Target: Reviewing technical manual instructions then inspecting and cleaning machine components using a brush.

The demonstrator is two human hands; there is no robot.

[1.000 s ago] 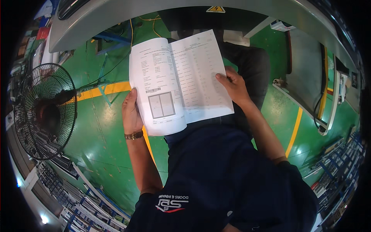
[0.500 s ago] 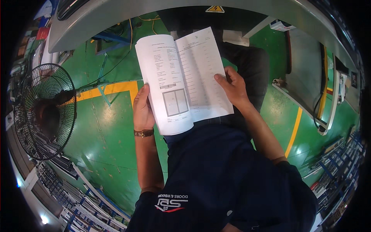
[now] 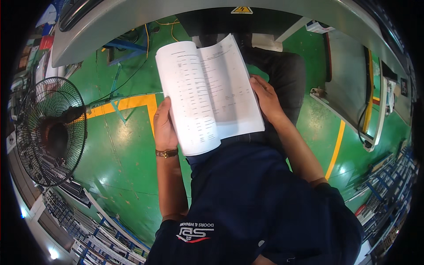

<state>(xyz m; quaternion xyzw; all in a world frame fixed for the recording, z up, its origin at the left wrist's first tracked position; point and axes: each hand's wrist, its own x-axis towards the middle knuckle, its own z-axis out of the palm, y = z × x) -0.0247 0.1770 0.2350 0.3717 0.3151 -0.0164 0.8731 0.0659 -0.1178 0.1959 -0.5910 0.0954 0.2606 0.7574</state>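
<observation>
A stack of printed white sheets (image 3: 187, 104) lies open like a booklet above my lap, its left leaves curled over and its right page (image 3: 234, 97) covered with rows of small print. My left hand (image 3: 165, 126) grips the left edge, thumb on top and the other fingers hidden beneath the paper. At the right edge my right hand (image 3: 266, 98) is closed on the sheets, with its thumb tip at the page border and its fingers bent behind. A brown-strapped wristwatch (image 3: 167, 153) is on my left wrist.
A black wire fan (image 3: 53, 130) stands at the left. The curved grey machine edge (image 3: 154, 22) crosses the top, with a yellow warning sign (image 3: 242, 9) below it. Racks of long profiles (image 3: 106, 245) line the lower left. Yellow stripes (image 3: 128, 105) mark the green floor.
A page has been turned: the left leaf with a rectangular drawing is replaced by one with rows of text. My right thumb has moved from on the page to its edge.
</observation>
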